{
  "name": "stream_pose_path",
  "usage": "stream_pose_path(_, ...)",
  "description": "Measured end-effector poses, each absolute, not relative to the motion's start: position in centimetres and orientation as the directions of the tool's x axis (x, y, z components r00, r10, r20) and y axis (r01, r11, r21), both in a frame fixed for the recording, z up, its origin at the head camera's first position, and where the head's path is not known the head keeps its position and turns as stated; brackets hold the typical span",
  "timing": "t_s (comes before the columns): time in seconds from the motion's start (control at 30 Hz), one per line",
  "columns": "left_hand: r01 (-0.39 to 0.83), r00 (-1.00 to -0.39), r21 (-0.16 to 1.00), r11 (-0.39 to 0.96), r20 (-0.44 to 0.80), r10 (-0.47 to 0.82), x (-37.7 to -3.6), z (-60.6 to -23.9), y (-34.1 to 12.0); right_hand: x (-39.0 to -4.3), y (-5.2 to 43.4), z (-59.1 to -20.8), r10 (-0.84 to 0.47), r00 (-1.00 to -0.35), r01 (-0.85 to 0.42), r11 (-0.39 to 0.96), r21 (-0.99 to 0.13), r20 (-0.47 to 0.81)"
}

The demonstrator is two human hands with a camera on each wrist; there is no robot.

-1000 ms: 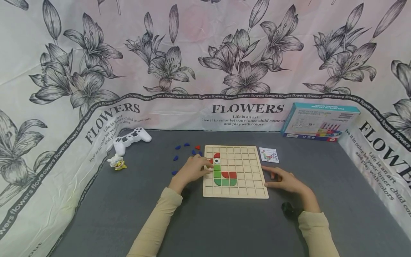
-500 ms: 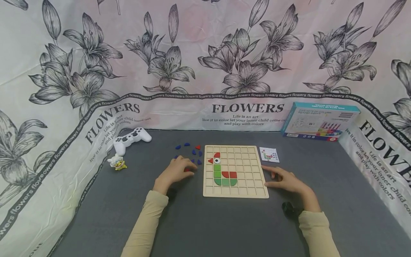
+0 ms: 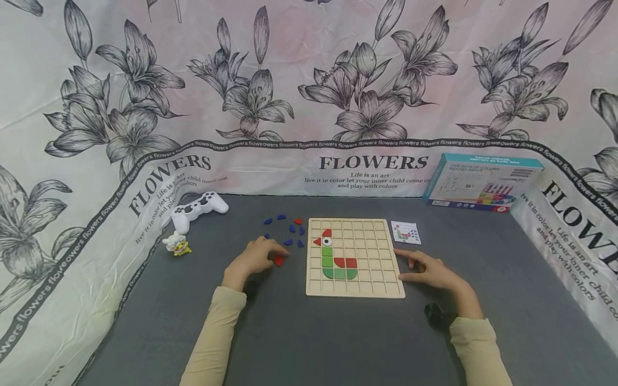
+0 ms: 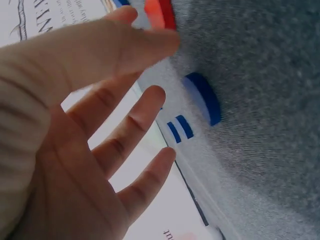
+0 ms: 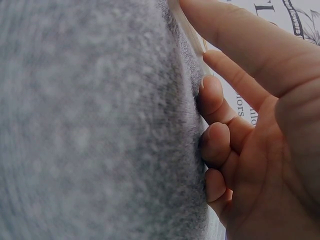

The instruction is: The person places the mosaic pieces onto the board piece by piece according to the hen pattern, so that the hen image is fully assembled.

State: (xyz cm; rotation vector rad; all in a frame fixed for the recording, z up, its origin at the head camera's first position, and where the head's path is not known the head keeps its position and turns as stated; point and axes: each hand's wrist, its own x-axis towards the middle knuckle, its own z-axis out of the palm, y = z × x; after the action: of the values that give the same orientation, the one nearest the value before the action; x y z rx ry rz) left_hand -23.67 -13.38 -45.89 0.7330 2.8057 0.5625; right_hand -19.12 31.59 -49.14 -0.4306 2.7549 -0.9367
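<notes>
Fingers of the left hand (image 3: 251, 258) lie spread and relaxed over the grey mat (image 3: 299, 338); the left wrist view shows them straight, curled round nothing. A red piece (image 3: 278, 260) lies at about 3 o'clock from this hand, right at the fingertips (image 4: 165, 42); whether they touch it I cannot tell. Loose blue pieces (image 3: 289, 241) sit at about 1 o'clock from the hand, near but apart. To the right lies the wooden grid board (image 3: 376, 284), carrying red and green tiles. Further right, the right hand (image 3: 432, 272) rests on the mat, its thumb and forefinger extended against the board's right edge, the other fingers (image 5: 220, 145) loosely curled, holding nothing.
</notes>
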Motion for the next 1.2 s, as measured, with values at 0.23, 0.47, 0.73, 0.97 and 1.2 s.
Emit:
stream_pose_path(0.23,0.424,-0.879,0.360,0.831,-0.058,0.473,-23.7,-46.2,-13.2,-18.9,31.4,-49.1,-0.341,-0.936,-0.219,0.754,-0.619,-0.084)
stream_pose_path(0.47,0.418,-0.888,0.348,0.839,-0.040,0.458,-23.9,-46.6,-13.0,-18.9,31.3,-49.1,-0.342,-0.936,-0.220,0.751,-0.622,-0.082)
stream_pose_path(0.73,0.443,-0.883,0.311,0.841,-0.009,0.469,-23.7,-46.4,-12.5,-19.1,31.4,-49.1,-0.343,-0.937,-0.229,0.756,-0.613,-0.073)
stream_pose_path(0.97,0.481,-0.873,0.264,0.836,0.053,0.486,-23.4,-46.4,-10.9,-19.1,31.4,-49.2,-0.340,-0.938,-0.227,0.756,-0.614,-0.072)
stream_pose_path(1.2,0.534,-0.845,0.248,0.808,0.123,0.520,-22.7,-46.9,-7.9,-19.1,31.5,-49.1,-0.343,-0.937,-0.234,0.755,-0.612,-0.064)
